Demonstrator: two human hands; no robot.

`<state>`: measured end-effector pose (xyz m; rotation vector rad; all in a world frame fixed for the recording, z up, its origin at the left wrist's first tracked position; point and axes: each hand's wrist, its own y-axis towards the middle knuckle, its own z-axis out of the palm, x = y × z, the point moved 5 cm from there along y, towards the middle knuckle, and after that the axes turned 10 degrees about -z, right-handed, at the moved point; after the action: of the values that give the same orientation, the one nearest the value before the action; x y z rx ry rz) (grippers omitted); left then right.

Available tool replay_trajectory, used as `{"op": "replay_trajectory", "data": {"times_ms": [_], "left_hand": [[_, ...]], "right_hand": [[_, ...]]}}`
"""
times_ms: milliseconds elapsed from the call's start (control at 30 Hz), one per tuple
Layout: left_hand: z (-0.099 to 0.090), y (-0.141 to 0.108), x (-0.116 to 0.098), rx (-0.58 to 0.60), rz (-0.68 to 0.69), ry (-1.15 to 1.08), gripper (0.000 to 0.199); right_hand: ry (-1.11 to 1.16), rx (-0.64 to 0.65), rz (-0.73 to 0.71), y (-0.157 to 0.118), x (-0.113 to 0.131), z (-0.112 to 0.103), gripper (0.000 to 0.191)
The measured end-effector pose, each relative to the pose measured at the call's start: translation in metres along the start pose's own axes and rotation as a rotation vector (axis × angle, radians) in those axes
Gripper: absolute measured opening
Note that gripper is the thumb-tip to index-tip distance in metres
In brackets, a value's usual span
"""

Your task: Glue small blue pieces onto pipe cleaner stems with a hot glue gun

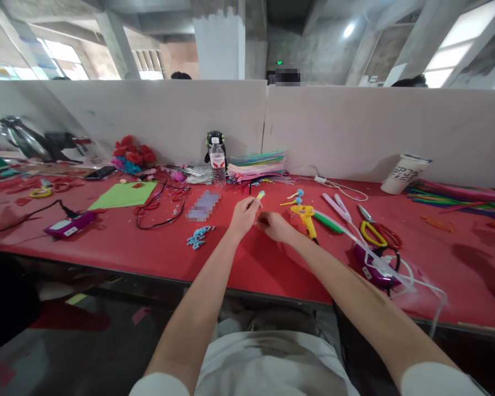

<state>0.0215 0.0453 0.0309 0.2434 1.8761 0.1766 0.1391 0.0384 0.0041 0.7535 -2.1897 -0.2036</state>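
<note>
Above the middle of the red table (256,269), my left hand (243,218) is closed in a pinch on a small yellow-and-blue fuzzy piece (261,195), whose tip sticks up past the fingers. Close beside it, my right hand (277,227) has its fingers curled together; what they hold, if anything, is hidden. A pile of short light-blue fuzzy pieces (198,237) lies left of my left hand. To the right of my hands are a yellow glue gun (307,219) and small blue-and-yellow fuzzy pieces (298,196).
A pink flat iron (337,208), yellow-handled scissors (373,232) and a purple power strip (373,269) with cables lie on the right. Behind my hands stand a water bottle (218,168) and stacked pipe cleaners (258,166). A paper cup (404,175) leans near the white partition (355,126).
</note>
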Motion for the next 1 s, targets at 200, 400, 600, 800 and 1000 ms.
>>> {"op": "replay_trajectory", "data": {"times_ms": [200, 400, 600, 800, 1000], "left_hand": [[0.012, 0.006, 0.043, 0.033, -0.104, 0.047, 0.035], [0.022, 0.001, 0.041, 0.092, -0.084, 0.128, 0.034], [0.026, -0.004, 0.036, 0.1, -0.072, 0.199, 0.035], [0.031, -0.007, 0.036, 0.105, -0.047, 0.238, 0.036], [0.032, -0.007, 0.034, 0.112, -0.042, 0.257, 0.035]], "right_hand": [[0.218, -0.238, 0.028, -0.032, -0.038, -0.025, 0.013], [0.323, -0.386, 0.019, -0.035, -0.039, -0.024, 0.022], [0.374, -0.404, 0.02, -0.037, -0.032, -0.021, 0.027], [0.368, -0.423, 0.028, -0.038, -0.032, -0.02, 0.028], [0.387, -0.422, 0.037, -0.037, -0.031, -0.018, 0.029]]}}
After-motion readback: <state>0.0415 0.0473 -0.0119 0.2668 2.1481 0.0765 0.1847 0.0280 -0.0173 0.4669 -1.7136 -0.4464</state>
